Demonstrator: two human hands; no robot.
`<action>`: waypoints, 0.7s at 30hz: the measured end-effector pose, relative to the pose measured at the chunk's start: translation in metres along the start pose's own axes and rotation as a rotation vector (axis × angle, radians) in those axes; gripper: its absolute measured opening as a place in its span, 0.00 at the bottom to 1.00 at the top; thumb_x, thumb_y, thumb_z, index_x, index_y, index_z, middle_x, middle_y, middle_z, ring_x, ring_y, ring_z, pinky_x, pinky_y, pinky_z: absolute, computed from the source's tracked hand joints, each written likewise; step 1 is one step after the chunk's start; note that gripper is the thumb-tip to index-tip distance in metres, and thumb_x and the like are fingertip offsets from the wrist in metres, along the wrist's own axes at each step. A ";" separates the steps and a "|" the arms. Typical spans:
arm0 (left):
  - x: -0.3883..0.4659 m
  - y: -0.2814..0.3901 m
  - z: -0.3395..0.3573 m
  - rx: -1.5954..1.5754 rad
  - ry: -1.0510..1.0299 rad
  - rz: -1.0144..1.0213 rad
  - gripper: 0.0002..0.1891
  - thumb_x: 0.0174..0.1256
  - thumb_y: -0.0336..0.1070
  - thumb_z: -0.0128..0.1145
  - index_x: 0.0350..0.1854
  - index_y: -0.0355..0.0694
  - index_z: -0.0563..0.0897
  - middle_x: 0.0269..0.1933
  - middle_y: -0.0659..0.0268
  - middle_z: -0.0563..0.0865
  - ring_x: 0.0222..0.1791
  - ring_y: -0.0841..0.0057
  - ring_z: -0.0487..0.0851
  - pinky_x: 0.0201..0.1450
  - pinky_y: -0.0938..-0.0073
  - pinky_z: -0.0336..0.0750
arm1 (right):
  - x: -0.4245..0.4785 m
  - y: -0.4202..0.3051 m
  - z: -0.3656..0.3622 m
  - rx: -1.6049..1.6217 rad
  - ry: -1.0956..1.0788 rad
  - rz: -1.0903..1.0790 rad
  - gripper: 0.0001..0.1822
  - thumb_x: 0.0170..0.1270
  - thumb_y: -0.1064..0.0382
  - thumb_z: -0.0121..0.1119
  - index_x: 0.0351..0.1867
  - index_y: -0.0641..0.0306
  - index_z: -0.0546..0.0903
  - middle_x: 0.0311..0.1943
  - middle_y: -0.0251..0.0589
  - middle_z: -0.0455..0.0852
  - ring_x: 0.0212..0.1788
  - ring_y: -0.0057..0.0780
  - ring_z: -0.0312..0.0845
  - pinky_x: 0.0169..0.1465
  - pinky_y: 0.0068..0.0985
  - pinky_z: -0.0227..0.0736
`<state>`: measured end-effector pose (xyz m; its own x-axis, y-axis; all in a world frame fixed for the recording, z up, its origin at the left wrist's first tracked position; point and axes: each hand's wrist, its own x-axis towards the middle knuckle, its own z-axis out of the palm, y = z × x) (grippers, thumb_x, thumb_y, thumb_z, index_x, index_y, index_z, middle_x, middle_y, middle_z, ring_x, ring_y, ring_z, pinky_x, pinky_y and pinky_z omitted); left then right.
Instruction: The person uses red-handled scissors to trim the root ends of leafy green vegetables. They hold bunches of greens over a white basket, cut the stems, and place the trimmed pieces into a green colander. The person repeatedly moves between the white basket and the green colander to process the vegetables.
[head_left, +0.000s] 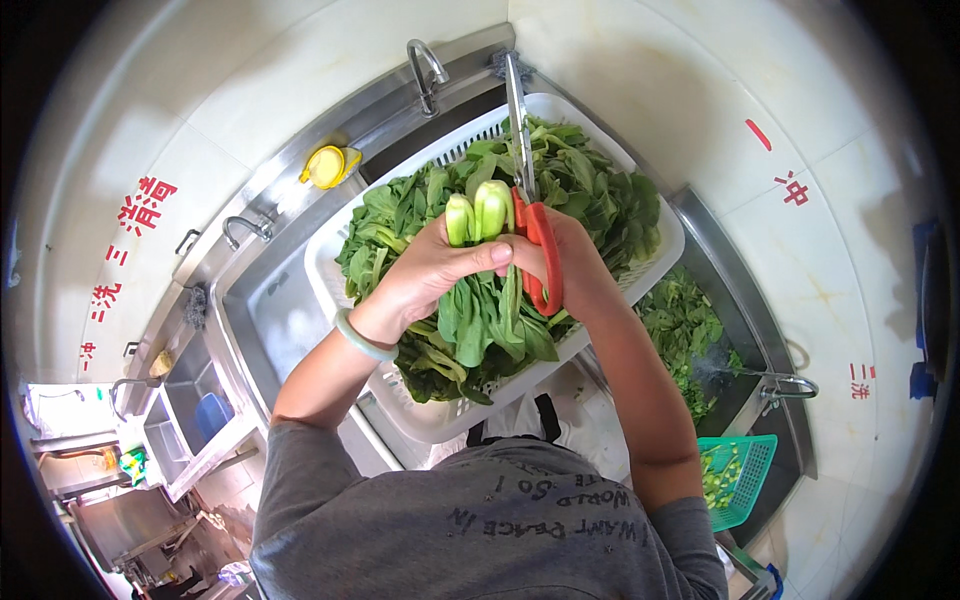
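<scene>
Two or three stems of leafy greens (491, 206), pale at the base and likely bok choy, are gripped in my left hand (431, 266) with their cut ends upward and leaves hanging down. My right hand (566, 255) holds scissors (541, 255) with red handles, and its fingers also meet the bunch. The long steel blades (520, 127) point away from me and look nearly closed. Below both hands lies a white plastic basket (420, 427) heaped with more leafy greens (600, 187). A pale bangle (364, 337) circles my left wrist.
The basket rests across steel sinks (262, 300). At right, a running faucet (787, 386) pours onto greens in another sink (675, 322). A green basket (754, 480) with cut stem pieces stands near it. Two faucets (424, 79) and a yellow container (328, 166) line the back ledge.
</scene>
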<state>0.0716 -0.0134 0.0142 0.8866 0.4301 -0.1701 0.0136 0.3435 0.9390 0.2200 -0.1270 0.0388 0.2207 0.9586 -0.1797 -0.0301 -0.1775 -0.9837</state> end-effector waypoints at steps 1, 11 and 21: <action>0.001 -0.003 -0.007 0.003 -0.010 0.007 0.23 0.64 0.41 0.67 0.55 0.35 0.76 0.45 0.67 0.84 0.47 0.79 0.81 0.53 0.75 0.76 | -0.001 -0.002 0.002 0.033 -0.005 0.010 0.17 0.63 0.58 0.62 0.48 0.68 0.79 0.34 0.35 0.84 0.36 0.17 0.79 0.37 0.17 0.70; -0.026 0.019 -0.056 -0.506 0.042 0.056 0.19 0.72 0.46 0.54 0.54 0.35 0.76 0.55 0.51 0.83 0.58 0.67 0.80 0.62 0.66 0.74 | 0.000 0.023 0.010 0.138 0.138 -0.040 0.17 0.63 0.65 0.66 0.49 0.71 0.78 0.45 0.41 0.86 0.44 0.20 0.80 0.49 0.19 0.75; -0.038 0.000 -0.050 -0.491 -0.121 0.275 0.19 0.73 0.48 0.52 0.55 0.38 0.76 0.67 0.49 0.73 0.68 0.61 0.71 0.72 0.58 0.62 | 0.002 -0.001 0.043 0.319 0.144 -0.270 0.16 0.61 0.68 0.67 0.48 0.67 0.76 0.46 0.39 0.84 0.45 0.19 0.79 0.51 0.19 0.74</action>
<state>0.0150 0.0120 0.0057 0.8741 0.4698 0.1237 -0.4160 0.5922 0.6901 0.1783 -0.1153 0.0390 0.3953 0.9162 0.0655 -0.2472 0.1748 -0.9531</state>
